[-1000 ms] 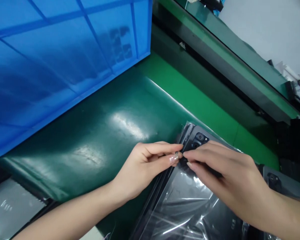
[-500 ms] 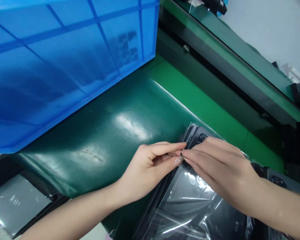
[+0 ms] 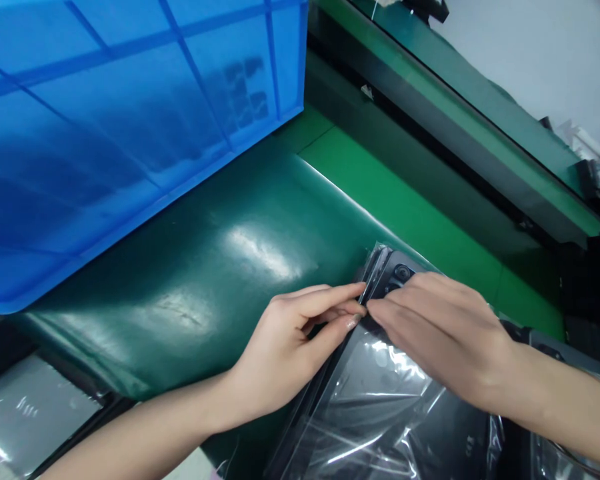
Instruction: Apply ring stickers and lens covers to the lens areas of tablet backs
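A black phone in a clear plastic bag lies on the dark green belt, its camera end toward the far side. My left hand pinches the left edge of the bag near the phone's top with thumb and fingers closed. My right hand rests over the phone's upper part, fingers pressed together on the bag beside my left fingertips. The two hands' fingertips meet at the bag's edge.
A big blue plastic crate stands on the belt at the left and back. A bright green strip and a dark rail run along the far side. Another bagged dark item lies at the lower left, and one more at the right.
Both hands stay pinched at the bag's edge with only small finger shifts. The view has wobbled slightly.
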Demonstrator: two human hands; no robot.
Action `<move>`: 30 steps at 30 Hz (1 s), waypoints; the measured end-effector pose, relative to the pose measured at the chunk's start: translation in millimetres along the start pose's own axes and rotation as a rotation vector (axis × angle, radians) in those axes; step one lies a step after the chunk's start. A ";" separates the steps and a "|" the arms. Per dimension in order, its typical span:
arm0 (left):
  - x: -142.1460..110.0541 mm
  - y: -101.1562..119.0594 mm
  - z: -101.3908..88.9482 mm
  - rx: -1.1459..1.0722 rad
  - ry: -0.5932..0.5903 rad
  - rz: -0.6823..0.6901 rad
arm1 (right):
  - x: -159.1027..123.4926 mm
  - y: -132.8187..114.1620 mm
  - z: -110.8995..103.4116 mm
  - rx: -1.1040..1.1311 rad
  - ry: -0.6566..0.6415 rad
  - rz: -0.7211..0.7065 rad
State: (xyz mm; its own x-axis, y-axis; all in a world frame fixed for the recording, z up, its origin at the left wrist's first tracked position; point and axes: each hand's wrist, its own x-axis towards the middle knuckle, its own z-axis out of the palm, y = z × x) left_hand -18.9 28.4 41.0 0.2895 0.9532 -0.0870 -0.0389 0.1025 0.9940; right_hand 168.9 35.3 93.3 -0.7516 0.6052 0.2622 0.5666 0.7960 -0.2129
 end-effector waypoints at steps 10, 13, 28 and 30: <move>3.9 -1.9 1.6 -0.129 -0.030 -0.095 | -27.6 20.1 -9.2 -0.197 -0.058 0.018; 4.3 -3.0 1.0 -0.135 -0.032 -0.092 | -23.3 17.8 -6.8 -0.314 -0.065 -0.065; 4.4 -5.4 -0.6 -0.094 -0.043 -0.092 | -18.1 2.9 -14.2 -0.522 -0.196 -0.118; 4.2 -6.1 -0.9 -0.096 -0.044 -0.098 | -18.9 2.1 -14.9 -0.521 -0.208 -0.104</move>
State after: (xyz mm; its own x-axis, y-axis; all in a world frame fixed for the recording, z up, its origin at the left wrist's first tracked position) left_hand -18.3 32.1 34.6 0.3376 0.9243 -0.1783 -0.0995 0.2233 0.9697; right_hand 189.3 25.7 102.0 -0.8331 0.5504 0.0545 0.5381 0.7837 0.3104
